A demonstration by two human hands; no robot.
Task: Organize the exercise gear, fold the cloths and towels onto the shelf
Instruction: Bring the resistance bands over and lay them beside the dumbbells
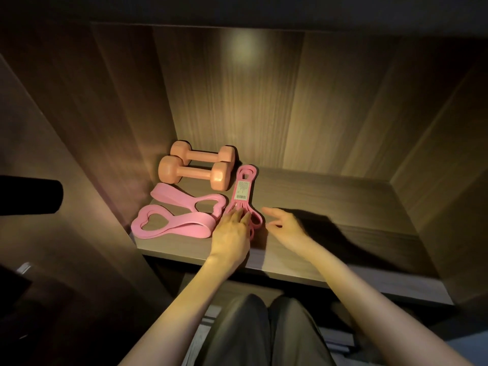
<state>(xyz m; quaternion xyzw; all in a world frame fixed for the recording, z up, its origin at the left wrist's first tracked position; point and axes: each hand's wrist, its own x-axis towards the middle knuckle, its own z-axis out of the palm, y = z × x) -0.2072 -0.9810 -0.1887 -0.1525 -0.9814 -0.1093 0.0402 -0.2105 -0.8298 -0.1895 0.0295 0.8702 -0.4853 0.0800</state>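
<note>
Dark trousers (264,336) sit closest, both arms reaching onto the shelf (343,212). Left hand (232,231) rests its straight fingers on 1 bundle of thin pink bands (247,171). The bundle's white barcode label (242,190) is too small to read. Right hand (286,225) hovers just beside it with fingers loosely spread, holding nothing. 2 peach dumbbells (194,174) and 2 pink heart-loop straps (190,226) sit further left.

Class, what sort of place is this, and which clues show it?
Probably a storage cupboard or wardrobe: a wood-grain back panel stands behind a shelf holding two dumbbells and pink resistance bands.
</note>
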